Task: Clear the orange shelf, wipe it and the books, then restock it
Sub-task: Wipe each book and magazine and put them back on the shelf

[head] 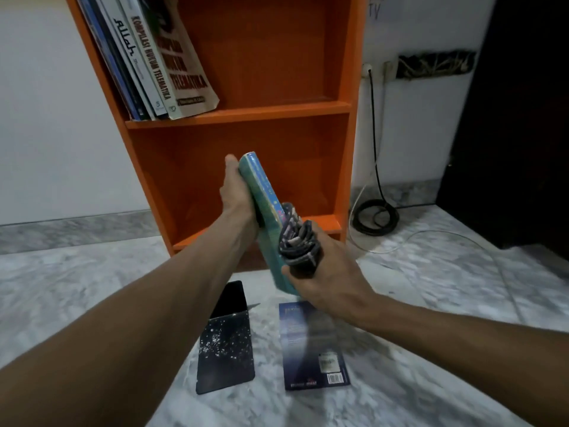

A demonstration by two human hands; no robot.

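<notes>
The orange shelf (240,114) stands against the wall ahead of me. Several books (144,57) lean left on its upper board; the lower compartment holds nothing. My left hand (237,195) grips a teal book (261,195) upright in front of the lower compartment. My right hand (326,278) is shut on a bunched dark striped cloth (297,238) and presses it against the book's right face. Two more books lie flat on the floor below my hands: a black speckled one (226,346) and a dark blue one (314,349) with a barcode.
The floor (92,288) is grey-white marble tile. A coiled black cable (375,215) and a white cord (400,245) lie right of the shelf, below a wall socket (368,69). A dark doorway or cabinet (517,118) fills the far right.
</notes>
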